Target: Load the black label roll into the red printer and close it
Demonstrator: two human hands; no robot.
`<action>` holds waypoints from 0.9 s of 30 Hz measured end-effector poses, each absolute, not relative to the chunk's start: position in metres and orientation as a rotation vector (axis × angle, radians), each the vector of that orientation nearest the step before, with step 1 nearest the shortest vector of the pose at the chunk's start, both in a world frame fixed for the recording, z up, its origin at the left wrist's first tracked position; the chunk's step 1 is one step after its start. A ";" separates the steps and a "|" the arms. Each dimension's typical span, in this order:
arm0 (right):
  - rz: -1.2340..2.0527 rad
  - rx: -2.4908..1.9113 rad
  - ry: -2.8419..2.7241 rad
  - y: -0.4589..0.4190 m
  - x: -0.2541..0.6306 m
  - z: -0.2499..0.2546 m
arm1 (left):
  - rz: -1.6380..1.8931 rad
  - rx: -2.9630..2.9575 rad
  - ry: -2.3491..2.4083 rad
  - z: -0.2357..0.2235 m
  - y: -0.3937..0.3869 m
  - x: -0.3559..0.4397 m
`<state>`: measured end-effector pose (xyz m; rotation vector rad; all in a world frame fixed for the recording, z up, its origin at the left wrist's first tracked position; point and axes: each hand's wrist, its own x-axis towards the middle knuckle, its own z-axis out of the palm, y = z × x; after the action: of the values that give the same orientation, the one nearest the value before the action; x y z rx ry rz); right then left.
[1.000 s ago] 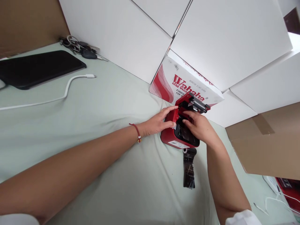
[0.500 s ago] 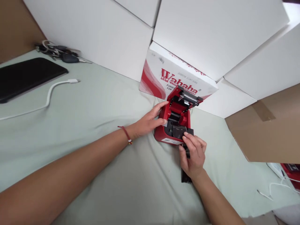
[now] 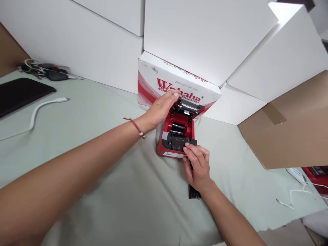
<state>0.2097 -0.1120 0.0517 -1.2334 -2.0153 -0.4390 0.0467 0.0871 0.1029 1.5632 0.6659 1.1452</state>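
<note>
A small red printer lies on the pale green cloth with its lid swung open toward the back. My left hand reaches to the lid's left edge, fingers stretched over its top. My right hand is closed at the printer's front edge, pinching a black strip that runs out from under the hand toward me. The printer's inside shows black parts and a roller.
A red and white "Wahaha" box stands just behind the printer, among stacked white boxes. A brown cardboard box overhangs at right. Keys, a black tablet and a white cable lie at left.
My right hand left the printer's inside and came to its front edge, taking the black strip. My left hand moved from the printer's left side up to the open lid.
</note>
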 end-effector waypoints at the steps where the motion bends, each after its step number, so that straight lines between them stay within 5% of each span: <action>1: -0.430 -1.228 -2.017 -0.112 0.210 0.051 | 1.166 1.567 0.650 0.103 0.084 0.045; 19: -0.371 -1.248 -2.006 -0.115 0.211 0.048 | 1.362 1.832 0.433 0.042 0.042 0.011; 27: -0.387 -1.252 -2.013 -0.114 0.211 0.051 | 1.063 1.775 0.342 0.048 0.048 -0.002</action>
<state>0.2107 -0.1141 0.0511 -1.2515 -2.0133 -0.3873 -0.0021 0.0475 0.0482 1.7750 0.3419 1.0635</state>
